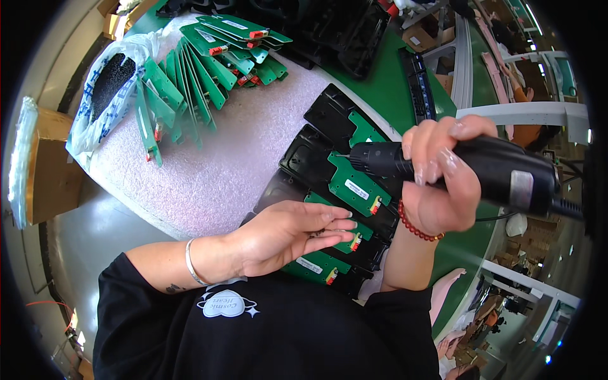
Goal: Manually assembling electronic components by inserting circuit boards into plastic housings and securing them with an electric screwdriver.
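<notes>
My right hand (pixel 443 171) is wrapped round a black electric screwdriver (pixel 386 158). The tool lies nearly level, its thin bit over the upper left corner of a green circuit board (pixel 358 187) that sits on a black plastic housing (pixel 307 152). Whether the bit touches the board I cannot tell. My left hand (pixel 285 234) is cupped, palm turned up, with small dark screws (pixel 316 234) in it. It hovers over the nearer housings and partly hides another green board (pixel 323 204). Several such housings with boards stand in a row, running toward me.
A fan of loose green boards (pixel 190 76) lies on the white foam sheet (pixel 247 126) at far left. Beside them sits a plastic bag (pixel 117 88) holding black bits. Large black plastic parts (pixel 342 31) and a long black strip (pixel 417 85) rest on the green table (pixel 386 82).
</notes>
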`<action>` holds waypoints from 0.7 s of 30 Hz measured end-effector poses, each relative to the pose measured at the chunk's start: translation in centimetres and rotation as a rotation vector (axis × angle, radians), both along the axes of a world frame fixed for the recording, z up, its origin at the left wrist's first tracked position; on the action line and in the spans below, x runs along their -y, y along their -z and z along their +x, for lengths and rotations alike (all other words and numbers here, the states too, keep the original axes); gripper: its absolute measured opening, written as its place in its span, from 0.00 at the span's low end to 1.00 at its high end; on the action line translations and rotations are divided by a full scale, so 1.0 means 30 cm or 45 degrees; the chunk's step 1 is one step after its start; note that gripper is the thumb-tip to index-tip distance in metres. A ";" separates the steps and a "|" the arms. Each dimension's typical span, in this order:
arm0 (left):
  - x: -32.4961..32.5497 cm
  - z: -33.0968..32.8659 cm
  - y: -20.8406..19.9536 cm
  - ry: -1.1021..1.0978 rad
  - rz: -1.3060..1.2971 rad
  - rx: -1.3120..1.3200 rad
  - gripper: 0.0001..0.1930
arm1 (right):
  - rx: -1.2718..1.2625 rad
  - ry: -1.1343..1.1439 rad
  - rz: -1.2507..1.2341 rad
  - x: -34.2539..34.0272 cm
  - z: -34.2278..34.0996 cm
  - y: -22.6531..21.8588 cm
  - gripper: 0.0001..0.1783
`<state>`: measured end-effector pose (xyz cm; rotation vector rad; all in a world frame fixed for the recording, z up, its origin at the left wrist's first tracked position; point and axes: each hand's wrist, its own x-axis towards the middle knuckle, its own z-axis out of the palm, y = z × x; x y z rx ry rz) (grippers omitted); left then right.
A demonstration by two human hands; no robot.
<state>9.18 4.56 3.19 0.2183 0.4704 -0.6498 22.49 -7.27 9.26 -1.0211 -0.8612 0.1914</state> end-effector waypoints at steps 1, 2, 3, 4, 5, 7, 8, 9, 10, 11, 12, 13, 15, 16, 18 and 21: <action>-0.005 -0.006 0.009 -0.004 0.029 0.046 0.16 | -0.027 0.012 -0.019 -0.005 0.009 0.011 0.15; -0.012 -0.008 0.010 -0.005 0.027 0.047 0.16 | -0.053 0.023 -0.039 -0.010 0.016 0.020 0.15; -0.019 -0.010 0.011 0.022 0.062 0.110 0.16 | -0.081 0.035 -0.060 -0.016 0.020 0.025 0.14; -0.024 -0.014 0.012 0.048 0.096 0.169 0.16 | -0.081 0.033 -0.065 -0.022 0.022 0.030 0.14; -0.028 -0.016 0.013 0.074 0.130 0.229 0.15 | -0.086 0.039 -0.069 -0.028 0.023 0.034 0.14; -0.034 -0.017 0.015 0.056 0.107 0.237 0.15 | -0.097 0.053 -0.079 -0.039 0.021 0.040 0.13; -0.037 -0.016 0.016 0.040 0.090 0.246 0.14 | -0.098 0.052 -0.084 -0.043 0.019 0.041 0.13; -0.041 -0.016 0.017 0.026 0.074 0.254 0.13 | -0.104 0.075 -0.138 -0.048 0.015 0.039 0.12; -0.045 -0.015 0.017 0.025 0.070 0.253 0.13 | -0.110 0.098 -0.192 -0.051 0.012 0.037 0.12; -0.049 -0.014 0.017 0.028 0.090 0.261 0.12 | -0.117 0.121 -0.245 -0.055 0.010 0.037 0.11; -0.053 -0.013 0.017 0.032 0.112 0.270 0.11 | -0.118 0.120 -0.248 -0.058 0.010 0.039 0.11; -0.057 -0.012 0.016 0.034 0.133 0.278 0.10 | -0.110 0.111 -0.258 -0.061 0.009 0.042 0.11; -0.061 -0.009 0.013 -0.001 0.146 0.253 0.09 | -0.091 0.095 -0.276 -0.063 0.009 0.047 0.10; -0.062 -0.007 0.011 -0.035 0.161 0.229 0.09 | -0.091 0.094 -0.276 -0.064 0.008 0.047 0.10; -0.060 0.001 0.006 -0.070 0.180 0.206 0.08 | -0.070 0.105 -0.304 -0.067 0.007 0.045 0.10; -0.055 0.016 -0.002 -0.170 0.152 0.142 0.07 | -0.075 0.118 -0.305 -0.064 0.005 0.046 0.10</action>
